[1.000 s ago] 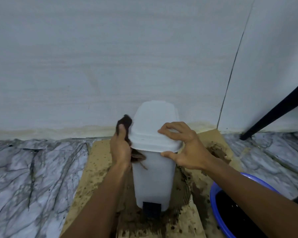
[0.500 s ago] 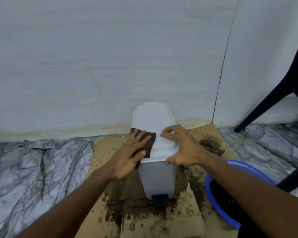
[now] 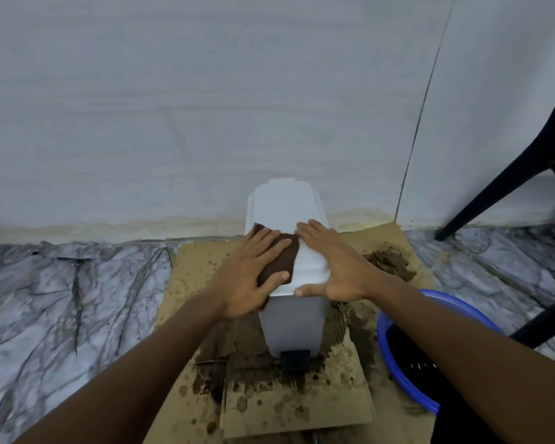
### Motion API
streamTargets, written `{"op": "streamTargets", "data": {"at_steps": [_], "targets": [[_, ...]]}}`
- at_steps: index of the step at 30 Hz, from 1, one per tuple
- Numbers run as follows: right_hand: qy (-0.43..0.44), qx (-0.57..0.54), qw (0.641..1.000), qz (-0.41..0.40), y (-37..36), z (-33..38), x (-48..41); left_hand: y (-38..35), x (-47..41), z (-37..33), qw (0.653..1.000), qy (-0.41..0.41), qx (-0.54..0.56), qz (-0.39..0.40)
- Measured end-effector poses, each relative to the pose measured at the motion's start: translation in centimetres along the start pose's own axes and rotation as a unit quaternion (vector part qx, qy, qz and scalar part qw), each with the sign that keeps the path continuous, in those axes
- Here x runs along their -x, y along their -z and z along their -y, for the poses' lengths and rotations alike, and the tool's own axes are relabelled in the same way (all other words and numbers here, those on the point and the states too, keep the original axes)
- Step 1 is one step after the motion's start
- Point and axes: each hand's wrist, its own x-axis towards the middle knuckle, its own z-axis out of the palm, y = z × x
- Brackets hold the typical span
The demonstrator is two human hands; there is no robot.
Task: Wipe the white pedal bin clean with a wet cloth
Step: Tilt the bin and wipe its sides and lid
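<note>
the white pedal bin (image 3: 293,322) stands on stained cardboard (image 3: 302,408) by the wall; left hand (image 3: 253,274) presses the limp cloth (image 3: 279,261) flat, fingers spread; right hand (image 3: 334,264), fingers straight, steadies the lid; likely light, tippy plastic.

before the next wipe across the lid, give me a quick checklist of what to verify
1. The brown cloth lies flat under the left hand on the bin lid: ok.
2. The right hand is flat on the lid, steadying it: ok.
3. The white pedal bin stands upright on the cardboard: ok.
4. The blue basin is close by on the right for rinsing: ok.
5. Cloth wet enough: cannot tell.
6. Far end of lid clean: cannot tell.
</note>
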Motion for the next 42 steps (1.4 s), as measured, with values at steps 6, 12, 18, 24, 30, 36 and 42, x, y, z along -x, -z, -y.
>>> {"op": "streamTargets", "data": {"at_steps": [6, 12, 18, 24, 30, 36, 42], "targets": [[0.022, 0.005, 1.0, -0.008, -0.4, 0.0, -0.3, 0.0, 1.1, 0.8, 0.997, 0.032, 0.076, 0.004], [0.024, 0.001, 0.999, -0.035, -0.1, -1.2, 0.6, -1.4, -1.5, -2.5, 0.999, -0.009, -0.043, -0.018], [0.035, -0.007, 0.999, -0.02, -0.3, -0.8, 0.4, 1.7, -0.4, 0.1, 0.996, -0.055, -0.011, 0.072], [0.025, -0.003, 1.0, -0.017, -0.2, -0.9, 0.4, 1.6, 0.7, 1.0, 0.995, 0.003, 0.076, 0.059], [0.025, -0.021, 0.999, -0.039, -0.4, -0.9, 0.3, -0.5, -1.8, -1.8, 0.997, -0.042, -0.062, 0.019], [-0.01, -0.048, 0.999, -0.021, -0.7, -0.8, 0.4, 0.1, -5.7, -0.3, 0.996, 0.08, 0.003, 0.035], [-0.017, -0.047, 0.999, -0.016, -0.5, -1.0, 0.4, -0.4, -7.3, -0.7, 0.988, 0.155, -0.004, 0.017]]}}
